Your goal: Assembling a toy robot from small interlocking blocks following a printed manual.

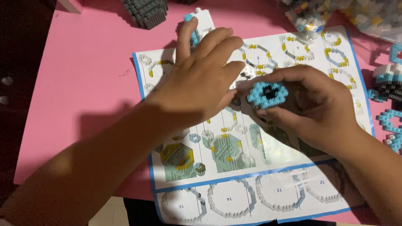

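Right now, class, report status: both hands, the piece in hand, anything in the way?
Left hand flat over instruction sheet, holding nothing visible. Right hand fingers grip blue-and-black brick ring. Nothing between the hands.

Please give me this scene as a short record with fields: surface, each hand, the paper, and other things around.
surface: pink table
left hand: spread flat over the instruction sheet, fingers pointing away from the person
right hand: holds a round blue brick piece with a black centre between thumb and fingers
instruction sheet: white with a blue border, printed building steps, lies flat under both hands
top edge: grey brick block, bags of loose bricks
right edge: blue and white brick parts
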